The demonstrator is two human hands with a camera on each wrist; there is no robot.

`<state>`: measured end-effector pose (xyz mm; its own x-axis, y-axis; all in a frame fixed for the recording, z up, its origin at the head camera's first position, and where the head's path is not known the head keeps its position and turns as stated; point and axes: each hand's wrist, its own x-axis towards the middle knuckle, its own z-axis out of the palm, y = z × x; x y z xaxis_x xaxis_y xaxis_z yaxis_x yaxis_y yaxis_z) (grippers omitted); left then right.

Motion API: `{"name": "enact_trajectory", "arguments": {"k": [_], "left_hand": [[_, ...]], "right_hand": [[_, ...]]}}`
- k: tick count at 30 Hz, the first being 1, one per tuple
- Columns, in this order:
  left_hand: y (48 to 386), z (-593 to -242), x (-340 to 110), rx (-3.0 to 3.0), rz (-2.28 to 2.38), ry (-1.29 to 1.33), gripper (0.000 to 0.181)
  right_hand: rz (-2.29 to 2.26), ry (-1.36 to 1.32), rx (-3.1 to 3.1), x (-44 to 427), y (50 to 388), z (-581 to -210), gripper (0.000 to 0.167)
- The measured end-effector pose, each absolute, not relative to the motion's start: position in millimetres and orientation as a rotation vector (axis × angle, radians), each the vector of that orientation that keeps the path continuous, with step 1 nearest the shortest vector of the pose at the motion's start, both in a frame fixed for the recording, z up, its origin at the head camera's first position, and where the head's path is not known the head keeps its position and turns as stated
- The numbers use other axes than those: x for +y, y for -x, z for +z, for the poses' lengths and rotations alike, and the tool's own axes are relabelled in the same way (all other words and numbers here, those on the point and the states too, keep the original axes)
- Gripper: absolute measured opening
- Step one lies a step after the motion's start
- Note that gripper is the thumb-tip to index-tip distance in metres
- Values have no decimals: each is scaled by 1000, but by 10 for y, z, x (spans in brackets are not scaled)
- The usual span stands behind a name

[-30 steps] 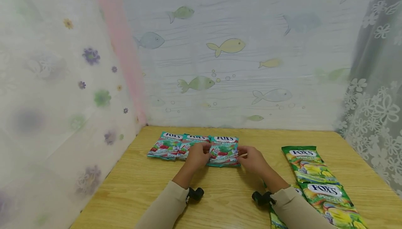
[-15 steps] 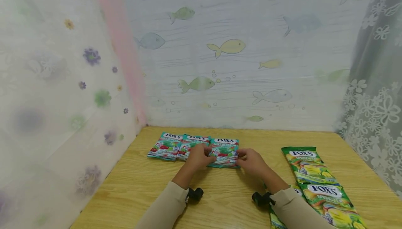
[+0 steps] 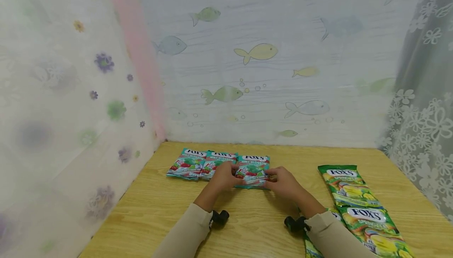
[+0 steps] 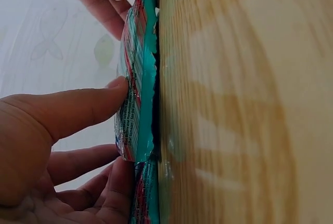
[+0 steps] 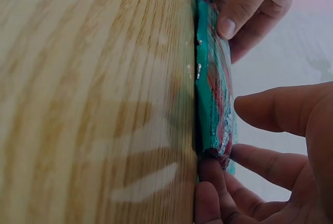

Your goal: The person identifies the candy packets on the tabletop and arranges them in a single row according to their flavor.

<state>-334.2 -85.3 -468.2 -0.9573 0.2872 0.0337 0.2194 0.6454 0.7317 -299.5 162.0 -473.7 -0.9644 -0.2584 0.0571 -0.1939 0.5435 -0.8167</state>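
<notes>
A teal FOX'S Mint Blossom candy packet (image 3: pixel 252 171) lies flat at the right end of a row on the table. My left hand (image 3: pixel 223 177) holds its left side. In the left wrist view the left thumb (image 4: pixel 99 104) rests on the packet's face, with the fingers curled at its edge. At the opposite edge is my right hand (image 3: pixel 283 181). Its thumb (image 5: pixel 265 109) lies close over the face, and its fingertips touch the end of the packet. Two matching packets, a left one (image 3: pixel 187 164) and a middle one (image 3: pixel 216 163), continue the row; my left hand partly covers the middle one.
Green FOX'S Spring Tea packets lie at the right: a far one (image 3: pixel 348 187), a near one (image 3: pixel 375 226), and one partly hidden under the right sleeve (image 3: pixel 336 236). A fish-patterned curtain (image 3: pixel 262 104) hangs behind the wooden table (image 3: pixel 148 218).
The right packet has shifted slightly toward me and settled flat beside the row. Both hands have edged slightly nearer, and both thumbs now reach further over its lower corners.
</notes>
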Motion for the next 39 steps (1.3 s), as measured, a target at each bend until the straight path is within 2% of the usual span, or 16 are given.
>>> {"name": "enact_trajectory", "arguments": {"k": [6,10,15,39], "left_hand": [[3356,-4685,-854,2760,1221,-429,28],[3348,-4688,-857,2752,1235,-405,48],[3334,-4683,-856,2757,1231,-386,60],[3323,-4668,-867,2741,1236,-366,61]], "right_hand": [[-1370,441,2701,1630,2988,-4727,47],[-1368,444,2694,1625,2985,-4725,47],[-1364,415,2702,1614,2983,-4725,47],[-1321,455,2704,1593,2988,-4736,48]]}}
